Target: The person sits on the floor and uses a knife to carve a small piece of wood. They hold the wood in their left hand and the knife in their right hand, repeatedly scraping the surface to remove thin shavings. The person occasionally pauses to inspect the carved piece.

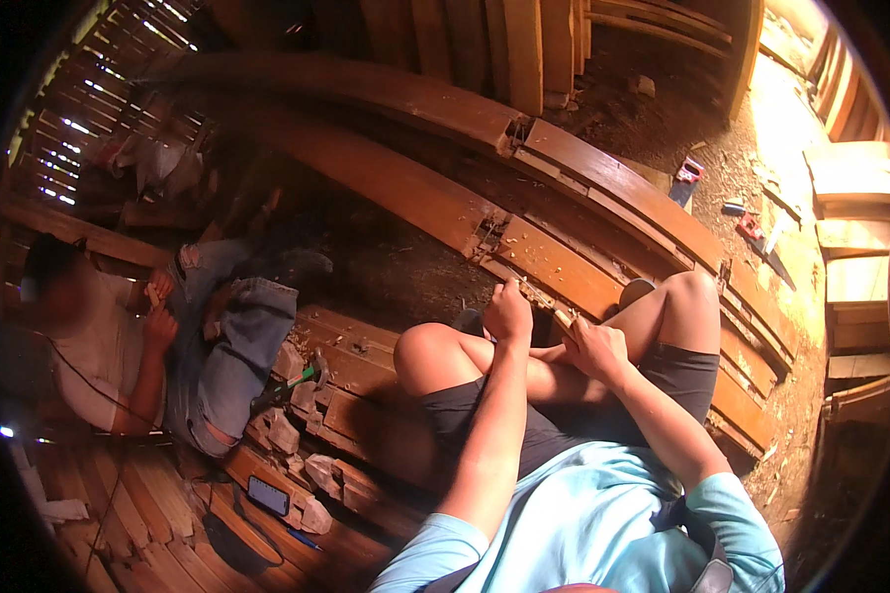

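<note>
while both hands point(508, 314) point(599, 348) grip slender wood point(562, 317), the phone screen point(268, 496) is illegible

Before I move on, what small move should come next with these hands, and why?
Perhaps tilt the narrow wooden piece slightly for a closer look: the left hand and right hand are closed on it, its middle shows between them, and loose chips lie on the plank just beyond. Its surface is too small here to judge.
</note>
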`<state>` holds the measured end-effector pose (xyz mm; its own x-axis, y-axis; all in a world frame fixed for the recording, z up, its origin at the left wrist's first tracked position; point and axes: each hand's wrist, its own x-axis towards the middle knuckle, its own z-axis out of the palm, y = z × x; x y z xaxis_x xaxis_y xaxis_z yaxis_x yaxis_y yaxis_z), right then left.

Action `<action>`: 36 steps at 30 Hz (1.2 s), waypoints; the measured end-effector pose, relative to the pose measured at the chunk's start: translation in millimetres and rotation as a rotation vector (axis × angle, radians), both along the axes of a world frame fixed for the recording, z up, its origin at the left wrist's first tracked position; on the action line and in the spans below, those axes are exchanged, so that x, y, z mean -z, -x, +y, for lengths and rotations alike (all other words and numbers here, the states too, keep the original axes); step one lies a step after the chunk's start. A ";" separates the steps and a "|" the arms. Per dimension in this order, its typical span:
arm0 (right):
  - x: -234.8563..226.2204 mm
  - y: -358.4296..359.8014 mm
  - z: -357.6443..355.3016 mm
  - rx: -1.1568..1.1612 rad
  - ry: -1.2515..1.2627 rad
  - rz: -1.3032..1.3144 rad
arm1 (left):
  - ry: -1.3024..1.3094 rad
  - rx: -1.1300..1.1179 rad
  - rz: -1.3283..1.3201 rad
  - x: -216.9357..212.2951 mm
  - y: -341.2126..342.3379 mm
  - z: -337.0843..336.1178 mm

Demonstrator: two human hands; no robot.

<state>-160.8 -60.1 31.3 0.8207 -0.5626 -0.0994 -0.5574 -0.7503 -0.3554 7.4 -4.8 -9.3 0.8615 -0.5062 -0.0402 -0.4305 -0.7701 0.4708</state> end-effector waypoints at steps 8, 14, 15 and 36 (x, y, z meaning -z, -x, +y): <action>2.3 4.5 -2.1 0.032 -0.012 0.046 | 0.011 0.027 -0.049 -12.7 7.0 1.4; 2.8 4.7 0.4 0.028 -0.059 0.008 | -0.034 0.025 -0.058 -8.5 6.7 2.1; 1.7 5.3 -1.2 0.051 -0.088 0.036 | -0.027 0.026 -0.055 -7.8 7.5 1.5; 2.7 2.9 9.0 0.226 -0.326 0.143 | -0.059 0.089 -0.111 5.4 8.5 -4.5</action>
